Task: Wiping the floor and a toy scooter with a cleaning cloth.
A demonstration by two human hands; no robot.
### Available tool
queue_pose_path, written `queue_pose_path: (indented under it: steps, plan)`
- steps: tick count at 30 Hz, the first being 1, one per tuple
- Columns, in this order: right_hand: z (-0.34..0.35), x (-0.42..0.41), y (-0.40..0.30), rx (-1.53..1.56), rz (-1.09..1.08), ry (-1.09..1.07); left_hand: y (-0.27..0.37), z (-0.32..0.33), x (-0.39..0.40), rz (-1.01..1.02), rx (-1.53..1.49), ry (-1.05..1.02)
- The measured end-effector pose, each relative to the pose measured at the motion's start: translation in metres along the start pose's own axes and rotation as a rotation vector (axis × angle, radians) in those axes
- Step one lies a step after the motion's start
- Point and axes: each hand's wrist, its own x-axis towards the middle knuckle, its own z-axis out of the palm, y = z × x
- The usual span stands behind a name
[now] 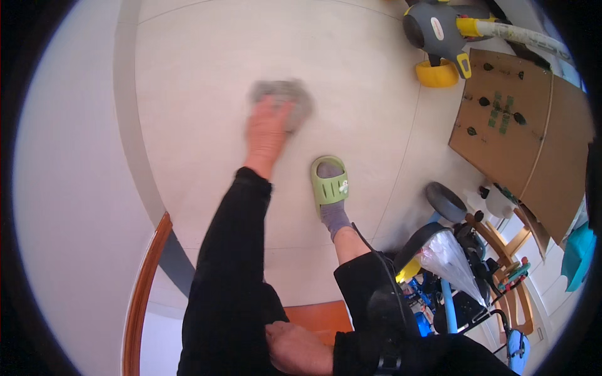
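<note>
My left hand (268, 129) presses a grey cloth (303, 103) against the pale tiled floor (211, 117). Both hand and cloth are blurred. Low in the picture, my right hand (301, 348) rests by my dark-clothed leg with its fingers curled; their undersides are hidden, so I cannot tell whether it holds anything. A light green slide sandal (331, 188) with a small white ornament is on my foot over a grey sock, to the right of the cloth. An orange flat surface (320, 315) shows between my legs.
Along the left run a white wall (70, 164), grey baseboard (129, 117) and brown wooden trim (150, 282). A grey-and-yellow wheeled toy (432, 37) stands upper right beside flattened cardboard (503, 103). Lower right are a black wheel (446, 202), clear plastic bag (447, 263) and wooden frame (522, 301).
</note>
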Motion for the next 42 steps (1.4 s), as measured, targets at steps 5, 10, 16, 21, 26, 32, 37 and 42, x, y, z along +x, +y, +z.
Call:
queue_pose_path:
  steps: [5,10,16,21,26,32,37,42]
  plan:
    - [-0.038,0.022,-0.020,0.215,-0.048,-0.091,-0.086,-0.047,-0.055,-0.329,0.135,-0.125]
    - [-0.052,0.026,-0.021,0.256,0.016,-0.274,-0.215,-0.064,-0.079,-0.992,-0.116,-0.189]
    - [-0.088,0.012,-0.004,0.373,0.221,-0.371,-0.157,0.004,0.112,-0.419,-0.470,0.174]
    - [-0.030,0.000,0.008,0.335,-0.125,-0.265,0.009,0.021,0.188,0.100,-0.060,0.059]
    - [-0.068,-0.007,0.002,0.418,0.136,0.167,0.149,0.062,0.098,0.441,-0.285,-0.135]
    - [-0.038,0.005,-0.008,0.663,0.258,-0.241,0.080,0.010,-0.033,0.321,-0.238,-0.392]
    - [-0.031,0.017,-0.012,0.348,0.142,-0.350,0.009,-0.019,-0.062,0.264,-0.205,-0.387]
    - [-0.010,0.021,-0.024,0.189,0.218,-0.274,-0.101,-0.052,-0.037,-0.006,0.145,-0.124]
